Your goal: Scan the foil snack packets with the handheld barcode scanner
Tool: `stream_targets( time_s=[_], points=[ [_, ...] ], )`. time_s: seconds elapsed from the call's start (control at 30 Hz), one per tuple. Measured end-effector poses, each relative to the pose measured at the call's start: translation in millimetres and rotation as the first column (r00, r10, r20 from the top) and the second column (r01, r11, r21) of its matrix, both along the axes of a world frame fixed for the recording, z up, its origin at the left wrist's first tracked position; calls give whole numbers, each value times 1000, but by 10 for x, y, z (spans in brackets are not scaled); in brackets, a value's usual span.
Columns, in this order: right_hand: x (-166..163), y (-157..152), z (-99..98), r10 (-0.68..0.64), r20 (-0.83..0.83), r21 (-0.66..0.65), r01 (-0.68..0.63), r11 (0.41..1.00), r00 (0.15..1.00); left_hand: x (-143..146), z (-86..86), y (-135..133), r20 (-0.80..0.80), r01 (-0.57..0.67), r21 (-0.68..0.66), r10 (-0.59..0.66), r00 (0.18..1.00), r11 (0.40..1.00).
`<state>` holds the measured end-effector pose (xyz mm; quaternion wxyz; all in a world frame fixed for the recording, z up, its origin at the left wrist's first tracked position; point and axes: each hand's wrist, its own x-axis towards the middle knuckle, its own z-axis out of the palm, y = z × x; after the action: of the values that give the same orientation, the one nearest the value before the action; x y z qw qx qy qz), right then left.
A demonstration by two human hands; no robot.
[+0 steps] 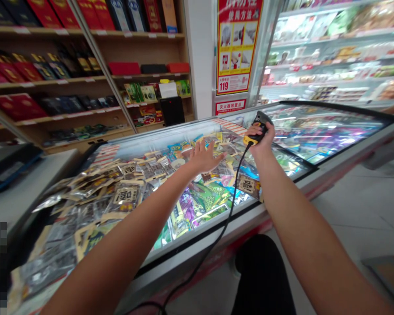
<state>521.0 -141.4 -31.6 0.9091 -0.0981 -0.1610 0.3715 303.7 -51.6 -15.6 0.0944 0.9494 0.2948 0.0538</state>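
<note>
My right hand [264, 139] is wrapped round a black and yellow barcode scanner [260, 124], held above the freezer's glass top. From the scanner's base a black cable [231, 210] hangs down toward the floor. Farther left, my left hand [205, 158] is stretched out with its fingers spread, over the packets, and holds nothing. Whether it touches any of them I cannot tell. Many snack packets [126, 197] with brown edges and clear windows lie heaped on the left part of the freezer [216, 232]. One separate packet [249, 186] lies near my right forearm.
Wooden shelves [144, 78] with boxes and bottles stand behind the freezer. A red poster [238, 43] hangs on the pillar. Lit refrigerated shelves [335, 65] are at the right. A grey counter [16, 210] with a dark device [11, 164] is at the left.
</note>
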Motion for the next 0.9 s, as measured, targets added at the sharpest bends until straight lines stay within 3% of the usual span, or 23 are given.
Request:
stream_targets(
  time_s=[0.13, 0.3, 0.43, 0.57, 0.73, 0.9],
  points=[
    [35, 12, -31, 99, -105, 138, -84, 987, 990, 392, 122, 304, 9, 96, 49, -96, 995, 994],
    [38, 56, -34, 166, -116, 152, -148, 977, 979, 681, -79, 613, -58, 107, 1, -106, 993, 994],
    [27, 101, -33, 120, -48, 96, -115, 989, 992, 564, -200, 626, -57, 126, 21, -125, 991, 992],
    [-19, 124, -9, 104, 14, -1, -104, 995, 995, 278, -176, 574, 9, 125, 69, -125, 992, 990],
    [-109, 89, 68, 141, 88, -138, -128, 982, 986, 26, -181, 630, 85, -7, 83, 0, 996, 997],
    [-236, 100, 108, 269, 173, -244, -223, 944, 948, 131, -293, 815, 134, -174, 7, 171, 976, 985]
  ],
)
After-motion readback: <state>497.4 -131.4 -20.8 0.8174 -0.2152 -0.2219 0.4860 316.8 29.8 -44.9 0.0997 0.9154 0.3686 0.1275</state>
